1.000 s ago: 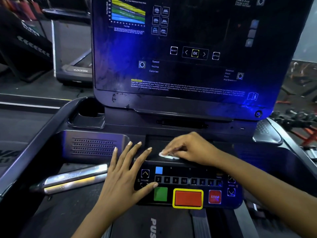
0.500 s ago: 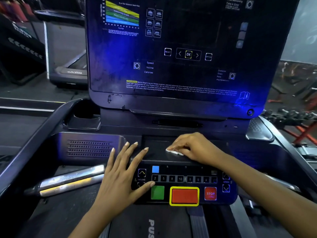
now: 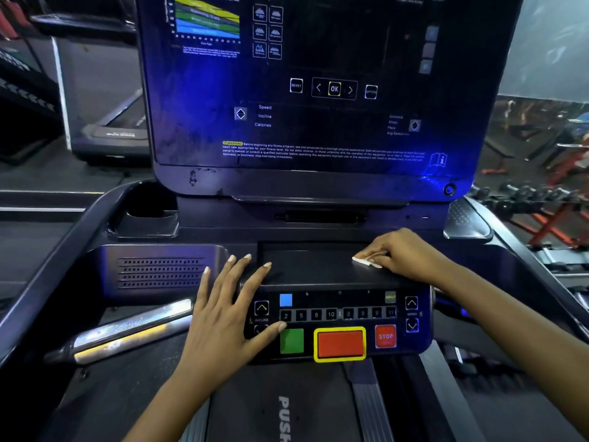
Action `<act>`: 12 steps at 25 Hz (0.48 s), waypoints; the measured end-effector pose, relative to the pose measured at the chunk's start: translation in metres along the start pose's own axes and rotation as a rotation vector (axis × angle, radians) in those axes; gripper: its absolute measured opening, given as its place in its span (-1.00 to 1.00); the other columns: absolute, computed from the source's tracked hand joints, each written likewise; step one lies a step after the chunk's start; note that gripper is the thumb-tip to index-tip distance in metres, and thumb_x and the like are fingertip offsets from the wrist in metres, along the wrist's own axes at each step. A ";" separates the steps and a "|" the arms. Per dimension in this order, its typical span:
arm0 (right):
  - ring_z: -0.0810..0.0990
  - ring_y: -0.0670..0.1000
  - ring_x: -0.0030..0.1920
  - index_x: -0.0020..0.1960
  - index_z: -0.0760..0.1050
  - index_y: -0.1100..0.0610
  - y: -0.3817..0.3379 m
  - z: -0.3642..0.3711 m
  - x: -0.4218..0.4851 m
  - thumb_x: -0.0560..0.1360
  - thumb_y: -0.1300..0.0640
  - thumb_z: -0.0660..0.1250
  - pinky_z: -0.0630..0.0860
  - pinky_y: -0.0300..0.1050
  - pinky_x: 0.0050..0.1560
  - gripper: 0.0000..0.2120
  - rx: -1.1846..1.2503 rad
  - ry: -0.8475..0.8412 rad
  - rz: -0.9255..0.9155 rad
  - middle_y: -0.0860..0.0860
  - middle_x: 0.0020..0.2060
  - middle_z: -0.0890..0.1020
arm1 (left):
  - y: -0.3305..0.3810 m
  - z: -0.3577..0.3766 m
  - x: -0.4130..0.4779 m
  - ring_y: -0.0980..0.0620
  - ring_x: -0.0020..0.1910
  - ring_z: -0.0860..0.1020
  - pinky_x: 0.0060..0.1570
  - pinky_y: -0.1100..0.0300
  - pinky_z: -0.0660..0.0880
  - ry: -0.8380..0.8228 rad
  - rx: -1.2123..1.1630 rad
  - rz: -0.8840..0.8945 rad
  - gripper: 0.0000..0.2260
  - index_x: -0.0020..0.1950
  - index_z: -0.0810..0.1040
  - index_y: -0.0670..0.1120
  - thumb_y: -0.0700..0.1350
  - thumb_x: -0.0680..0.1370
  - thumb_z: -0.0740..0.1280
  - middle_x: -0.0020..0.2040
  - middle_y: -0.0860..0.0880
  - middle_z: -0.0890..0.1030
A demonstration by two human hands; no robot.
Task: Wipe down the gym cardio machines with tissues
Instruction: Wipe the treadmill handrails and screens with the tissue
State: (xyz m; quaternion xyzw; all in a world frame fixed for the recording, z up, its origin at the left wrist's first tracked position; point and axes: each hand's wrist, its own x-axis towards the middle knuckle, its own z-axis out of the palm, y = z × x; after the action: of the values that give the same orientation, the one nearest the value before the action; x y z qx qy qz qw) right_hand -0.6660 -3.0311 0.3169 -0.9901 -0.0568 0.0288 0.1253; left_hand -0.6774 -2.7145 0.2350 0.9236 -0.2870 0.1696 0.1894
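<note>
Dim gym, treadmill console (image 3: 318, 186) up close. Right hand (image 3: 406, 255) fingers pinch the tissue (image 3: 366, 261) at the right end of the flat ledge (image 3: 309, 266) — sweep leftward in overlapping passes. Left hand (image 3: 223, 317) spread, bracing — thumb just beside green button (image 3: 291, 341), don't press.

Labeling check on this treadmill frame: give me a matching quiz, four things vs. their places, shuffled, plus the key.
Things:
1 tissue
2 left hand
3 STOP button
4 cup holder

Places:
A right of the red button
B left of the screen base
C flat on the keypad left edge
D held by the right hand

Pairs: 1-D, 2-C, 3-A, 4-B
</note>
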 end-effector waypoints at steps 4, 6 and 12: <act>0.59 -0.19 -0.02 0.10 0.62 0.03 -0.046 -0.004 -0.028 0.49 0.21 0.35 0.31 -0.60 -0.10 -0.78 0.095 0.027 -0.136 -0.12 0.01 0.65 | 0.000 0.000 0.000 -0.02 0.50 0.16 0.47 -0.08 -0.06 0.001 -0.007 -0.005 -0.32 0.51 0.18 0.06 0.42 0.51 -0.05 0.46 -0.07 0.32; 0.57 -0.25 -0.07 0.09 0.63 0.06 -0.057 -0.006 -0.017 0.48 0.23 0.37 0.34 -0.58 -0.11 -0.78 0.167 -0.009 -0.181 -0.12 -0.03 0.65 | 0.000 0.000 0.000 -0.02 0.50 0.15 0.47 -0.06 -0.07 0.000 -0.016 -0.001 -0.32 0.51 0.18 0.06 0.42 0.51 -0.05 0.46 -0.07 0.32; 0.60 0.03 0.11 0.10 0.62 0.10 -0.025 0.013 0.035 0.50 0.32 0.27 0.40 -0.22 0.14 -0.74 -0.086 -0.005 0.168 0.08 0.06 0.65 | 0.000 -0.001 0.000 -0.03 0.48 0.18 0.48 -0.02 -0.11 0.007 -0.033 0.002 -0.32 0.50 0.21 0.05 0.43 0.51 -0.04 0.44 -0.08 0.35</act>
State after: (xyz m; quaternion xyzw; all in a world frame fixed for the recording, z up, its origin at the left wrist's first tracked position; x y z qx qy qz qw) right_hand -0.6346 -2.9999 0.3089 -0.9957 0.0251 0.0395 0.0798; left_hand -0.6777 -2.7146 0.2358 0.9195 -0.2901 0.1682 0.2053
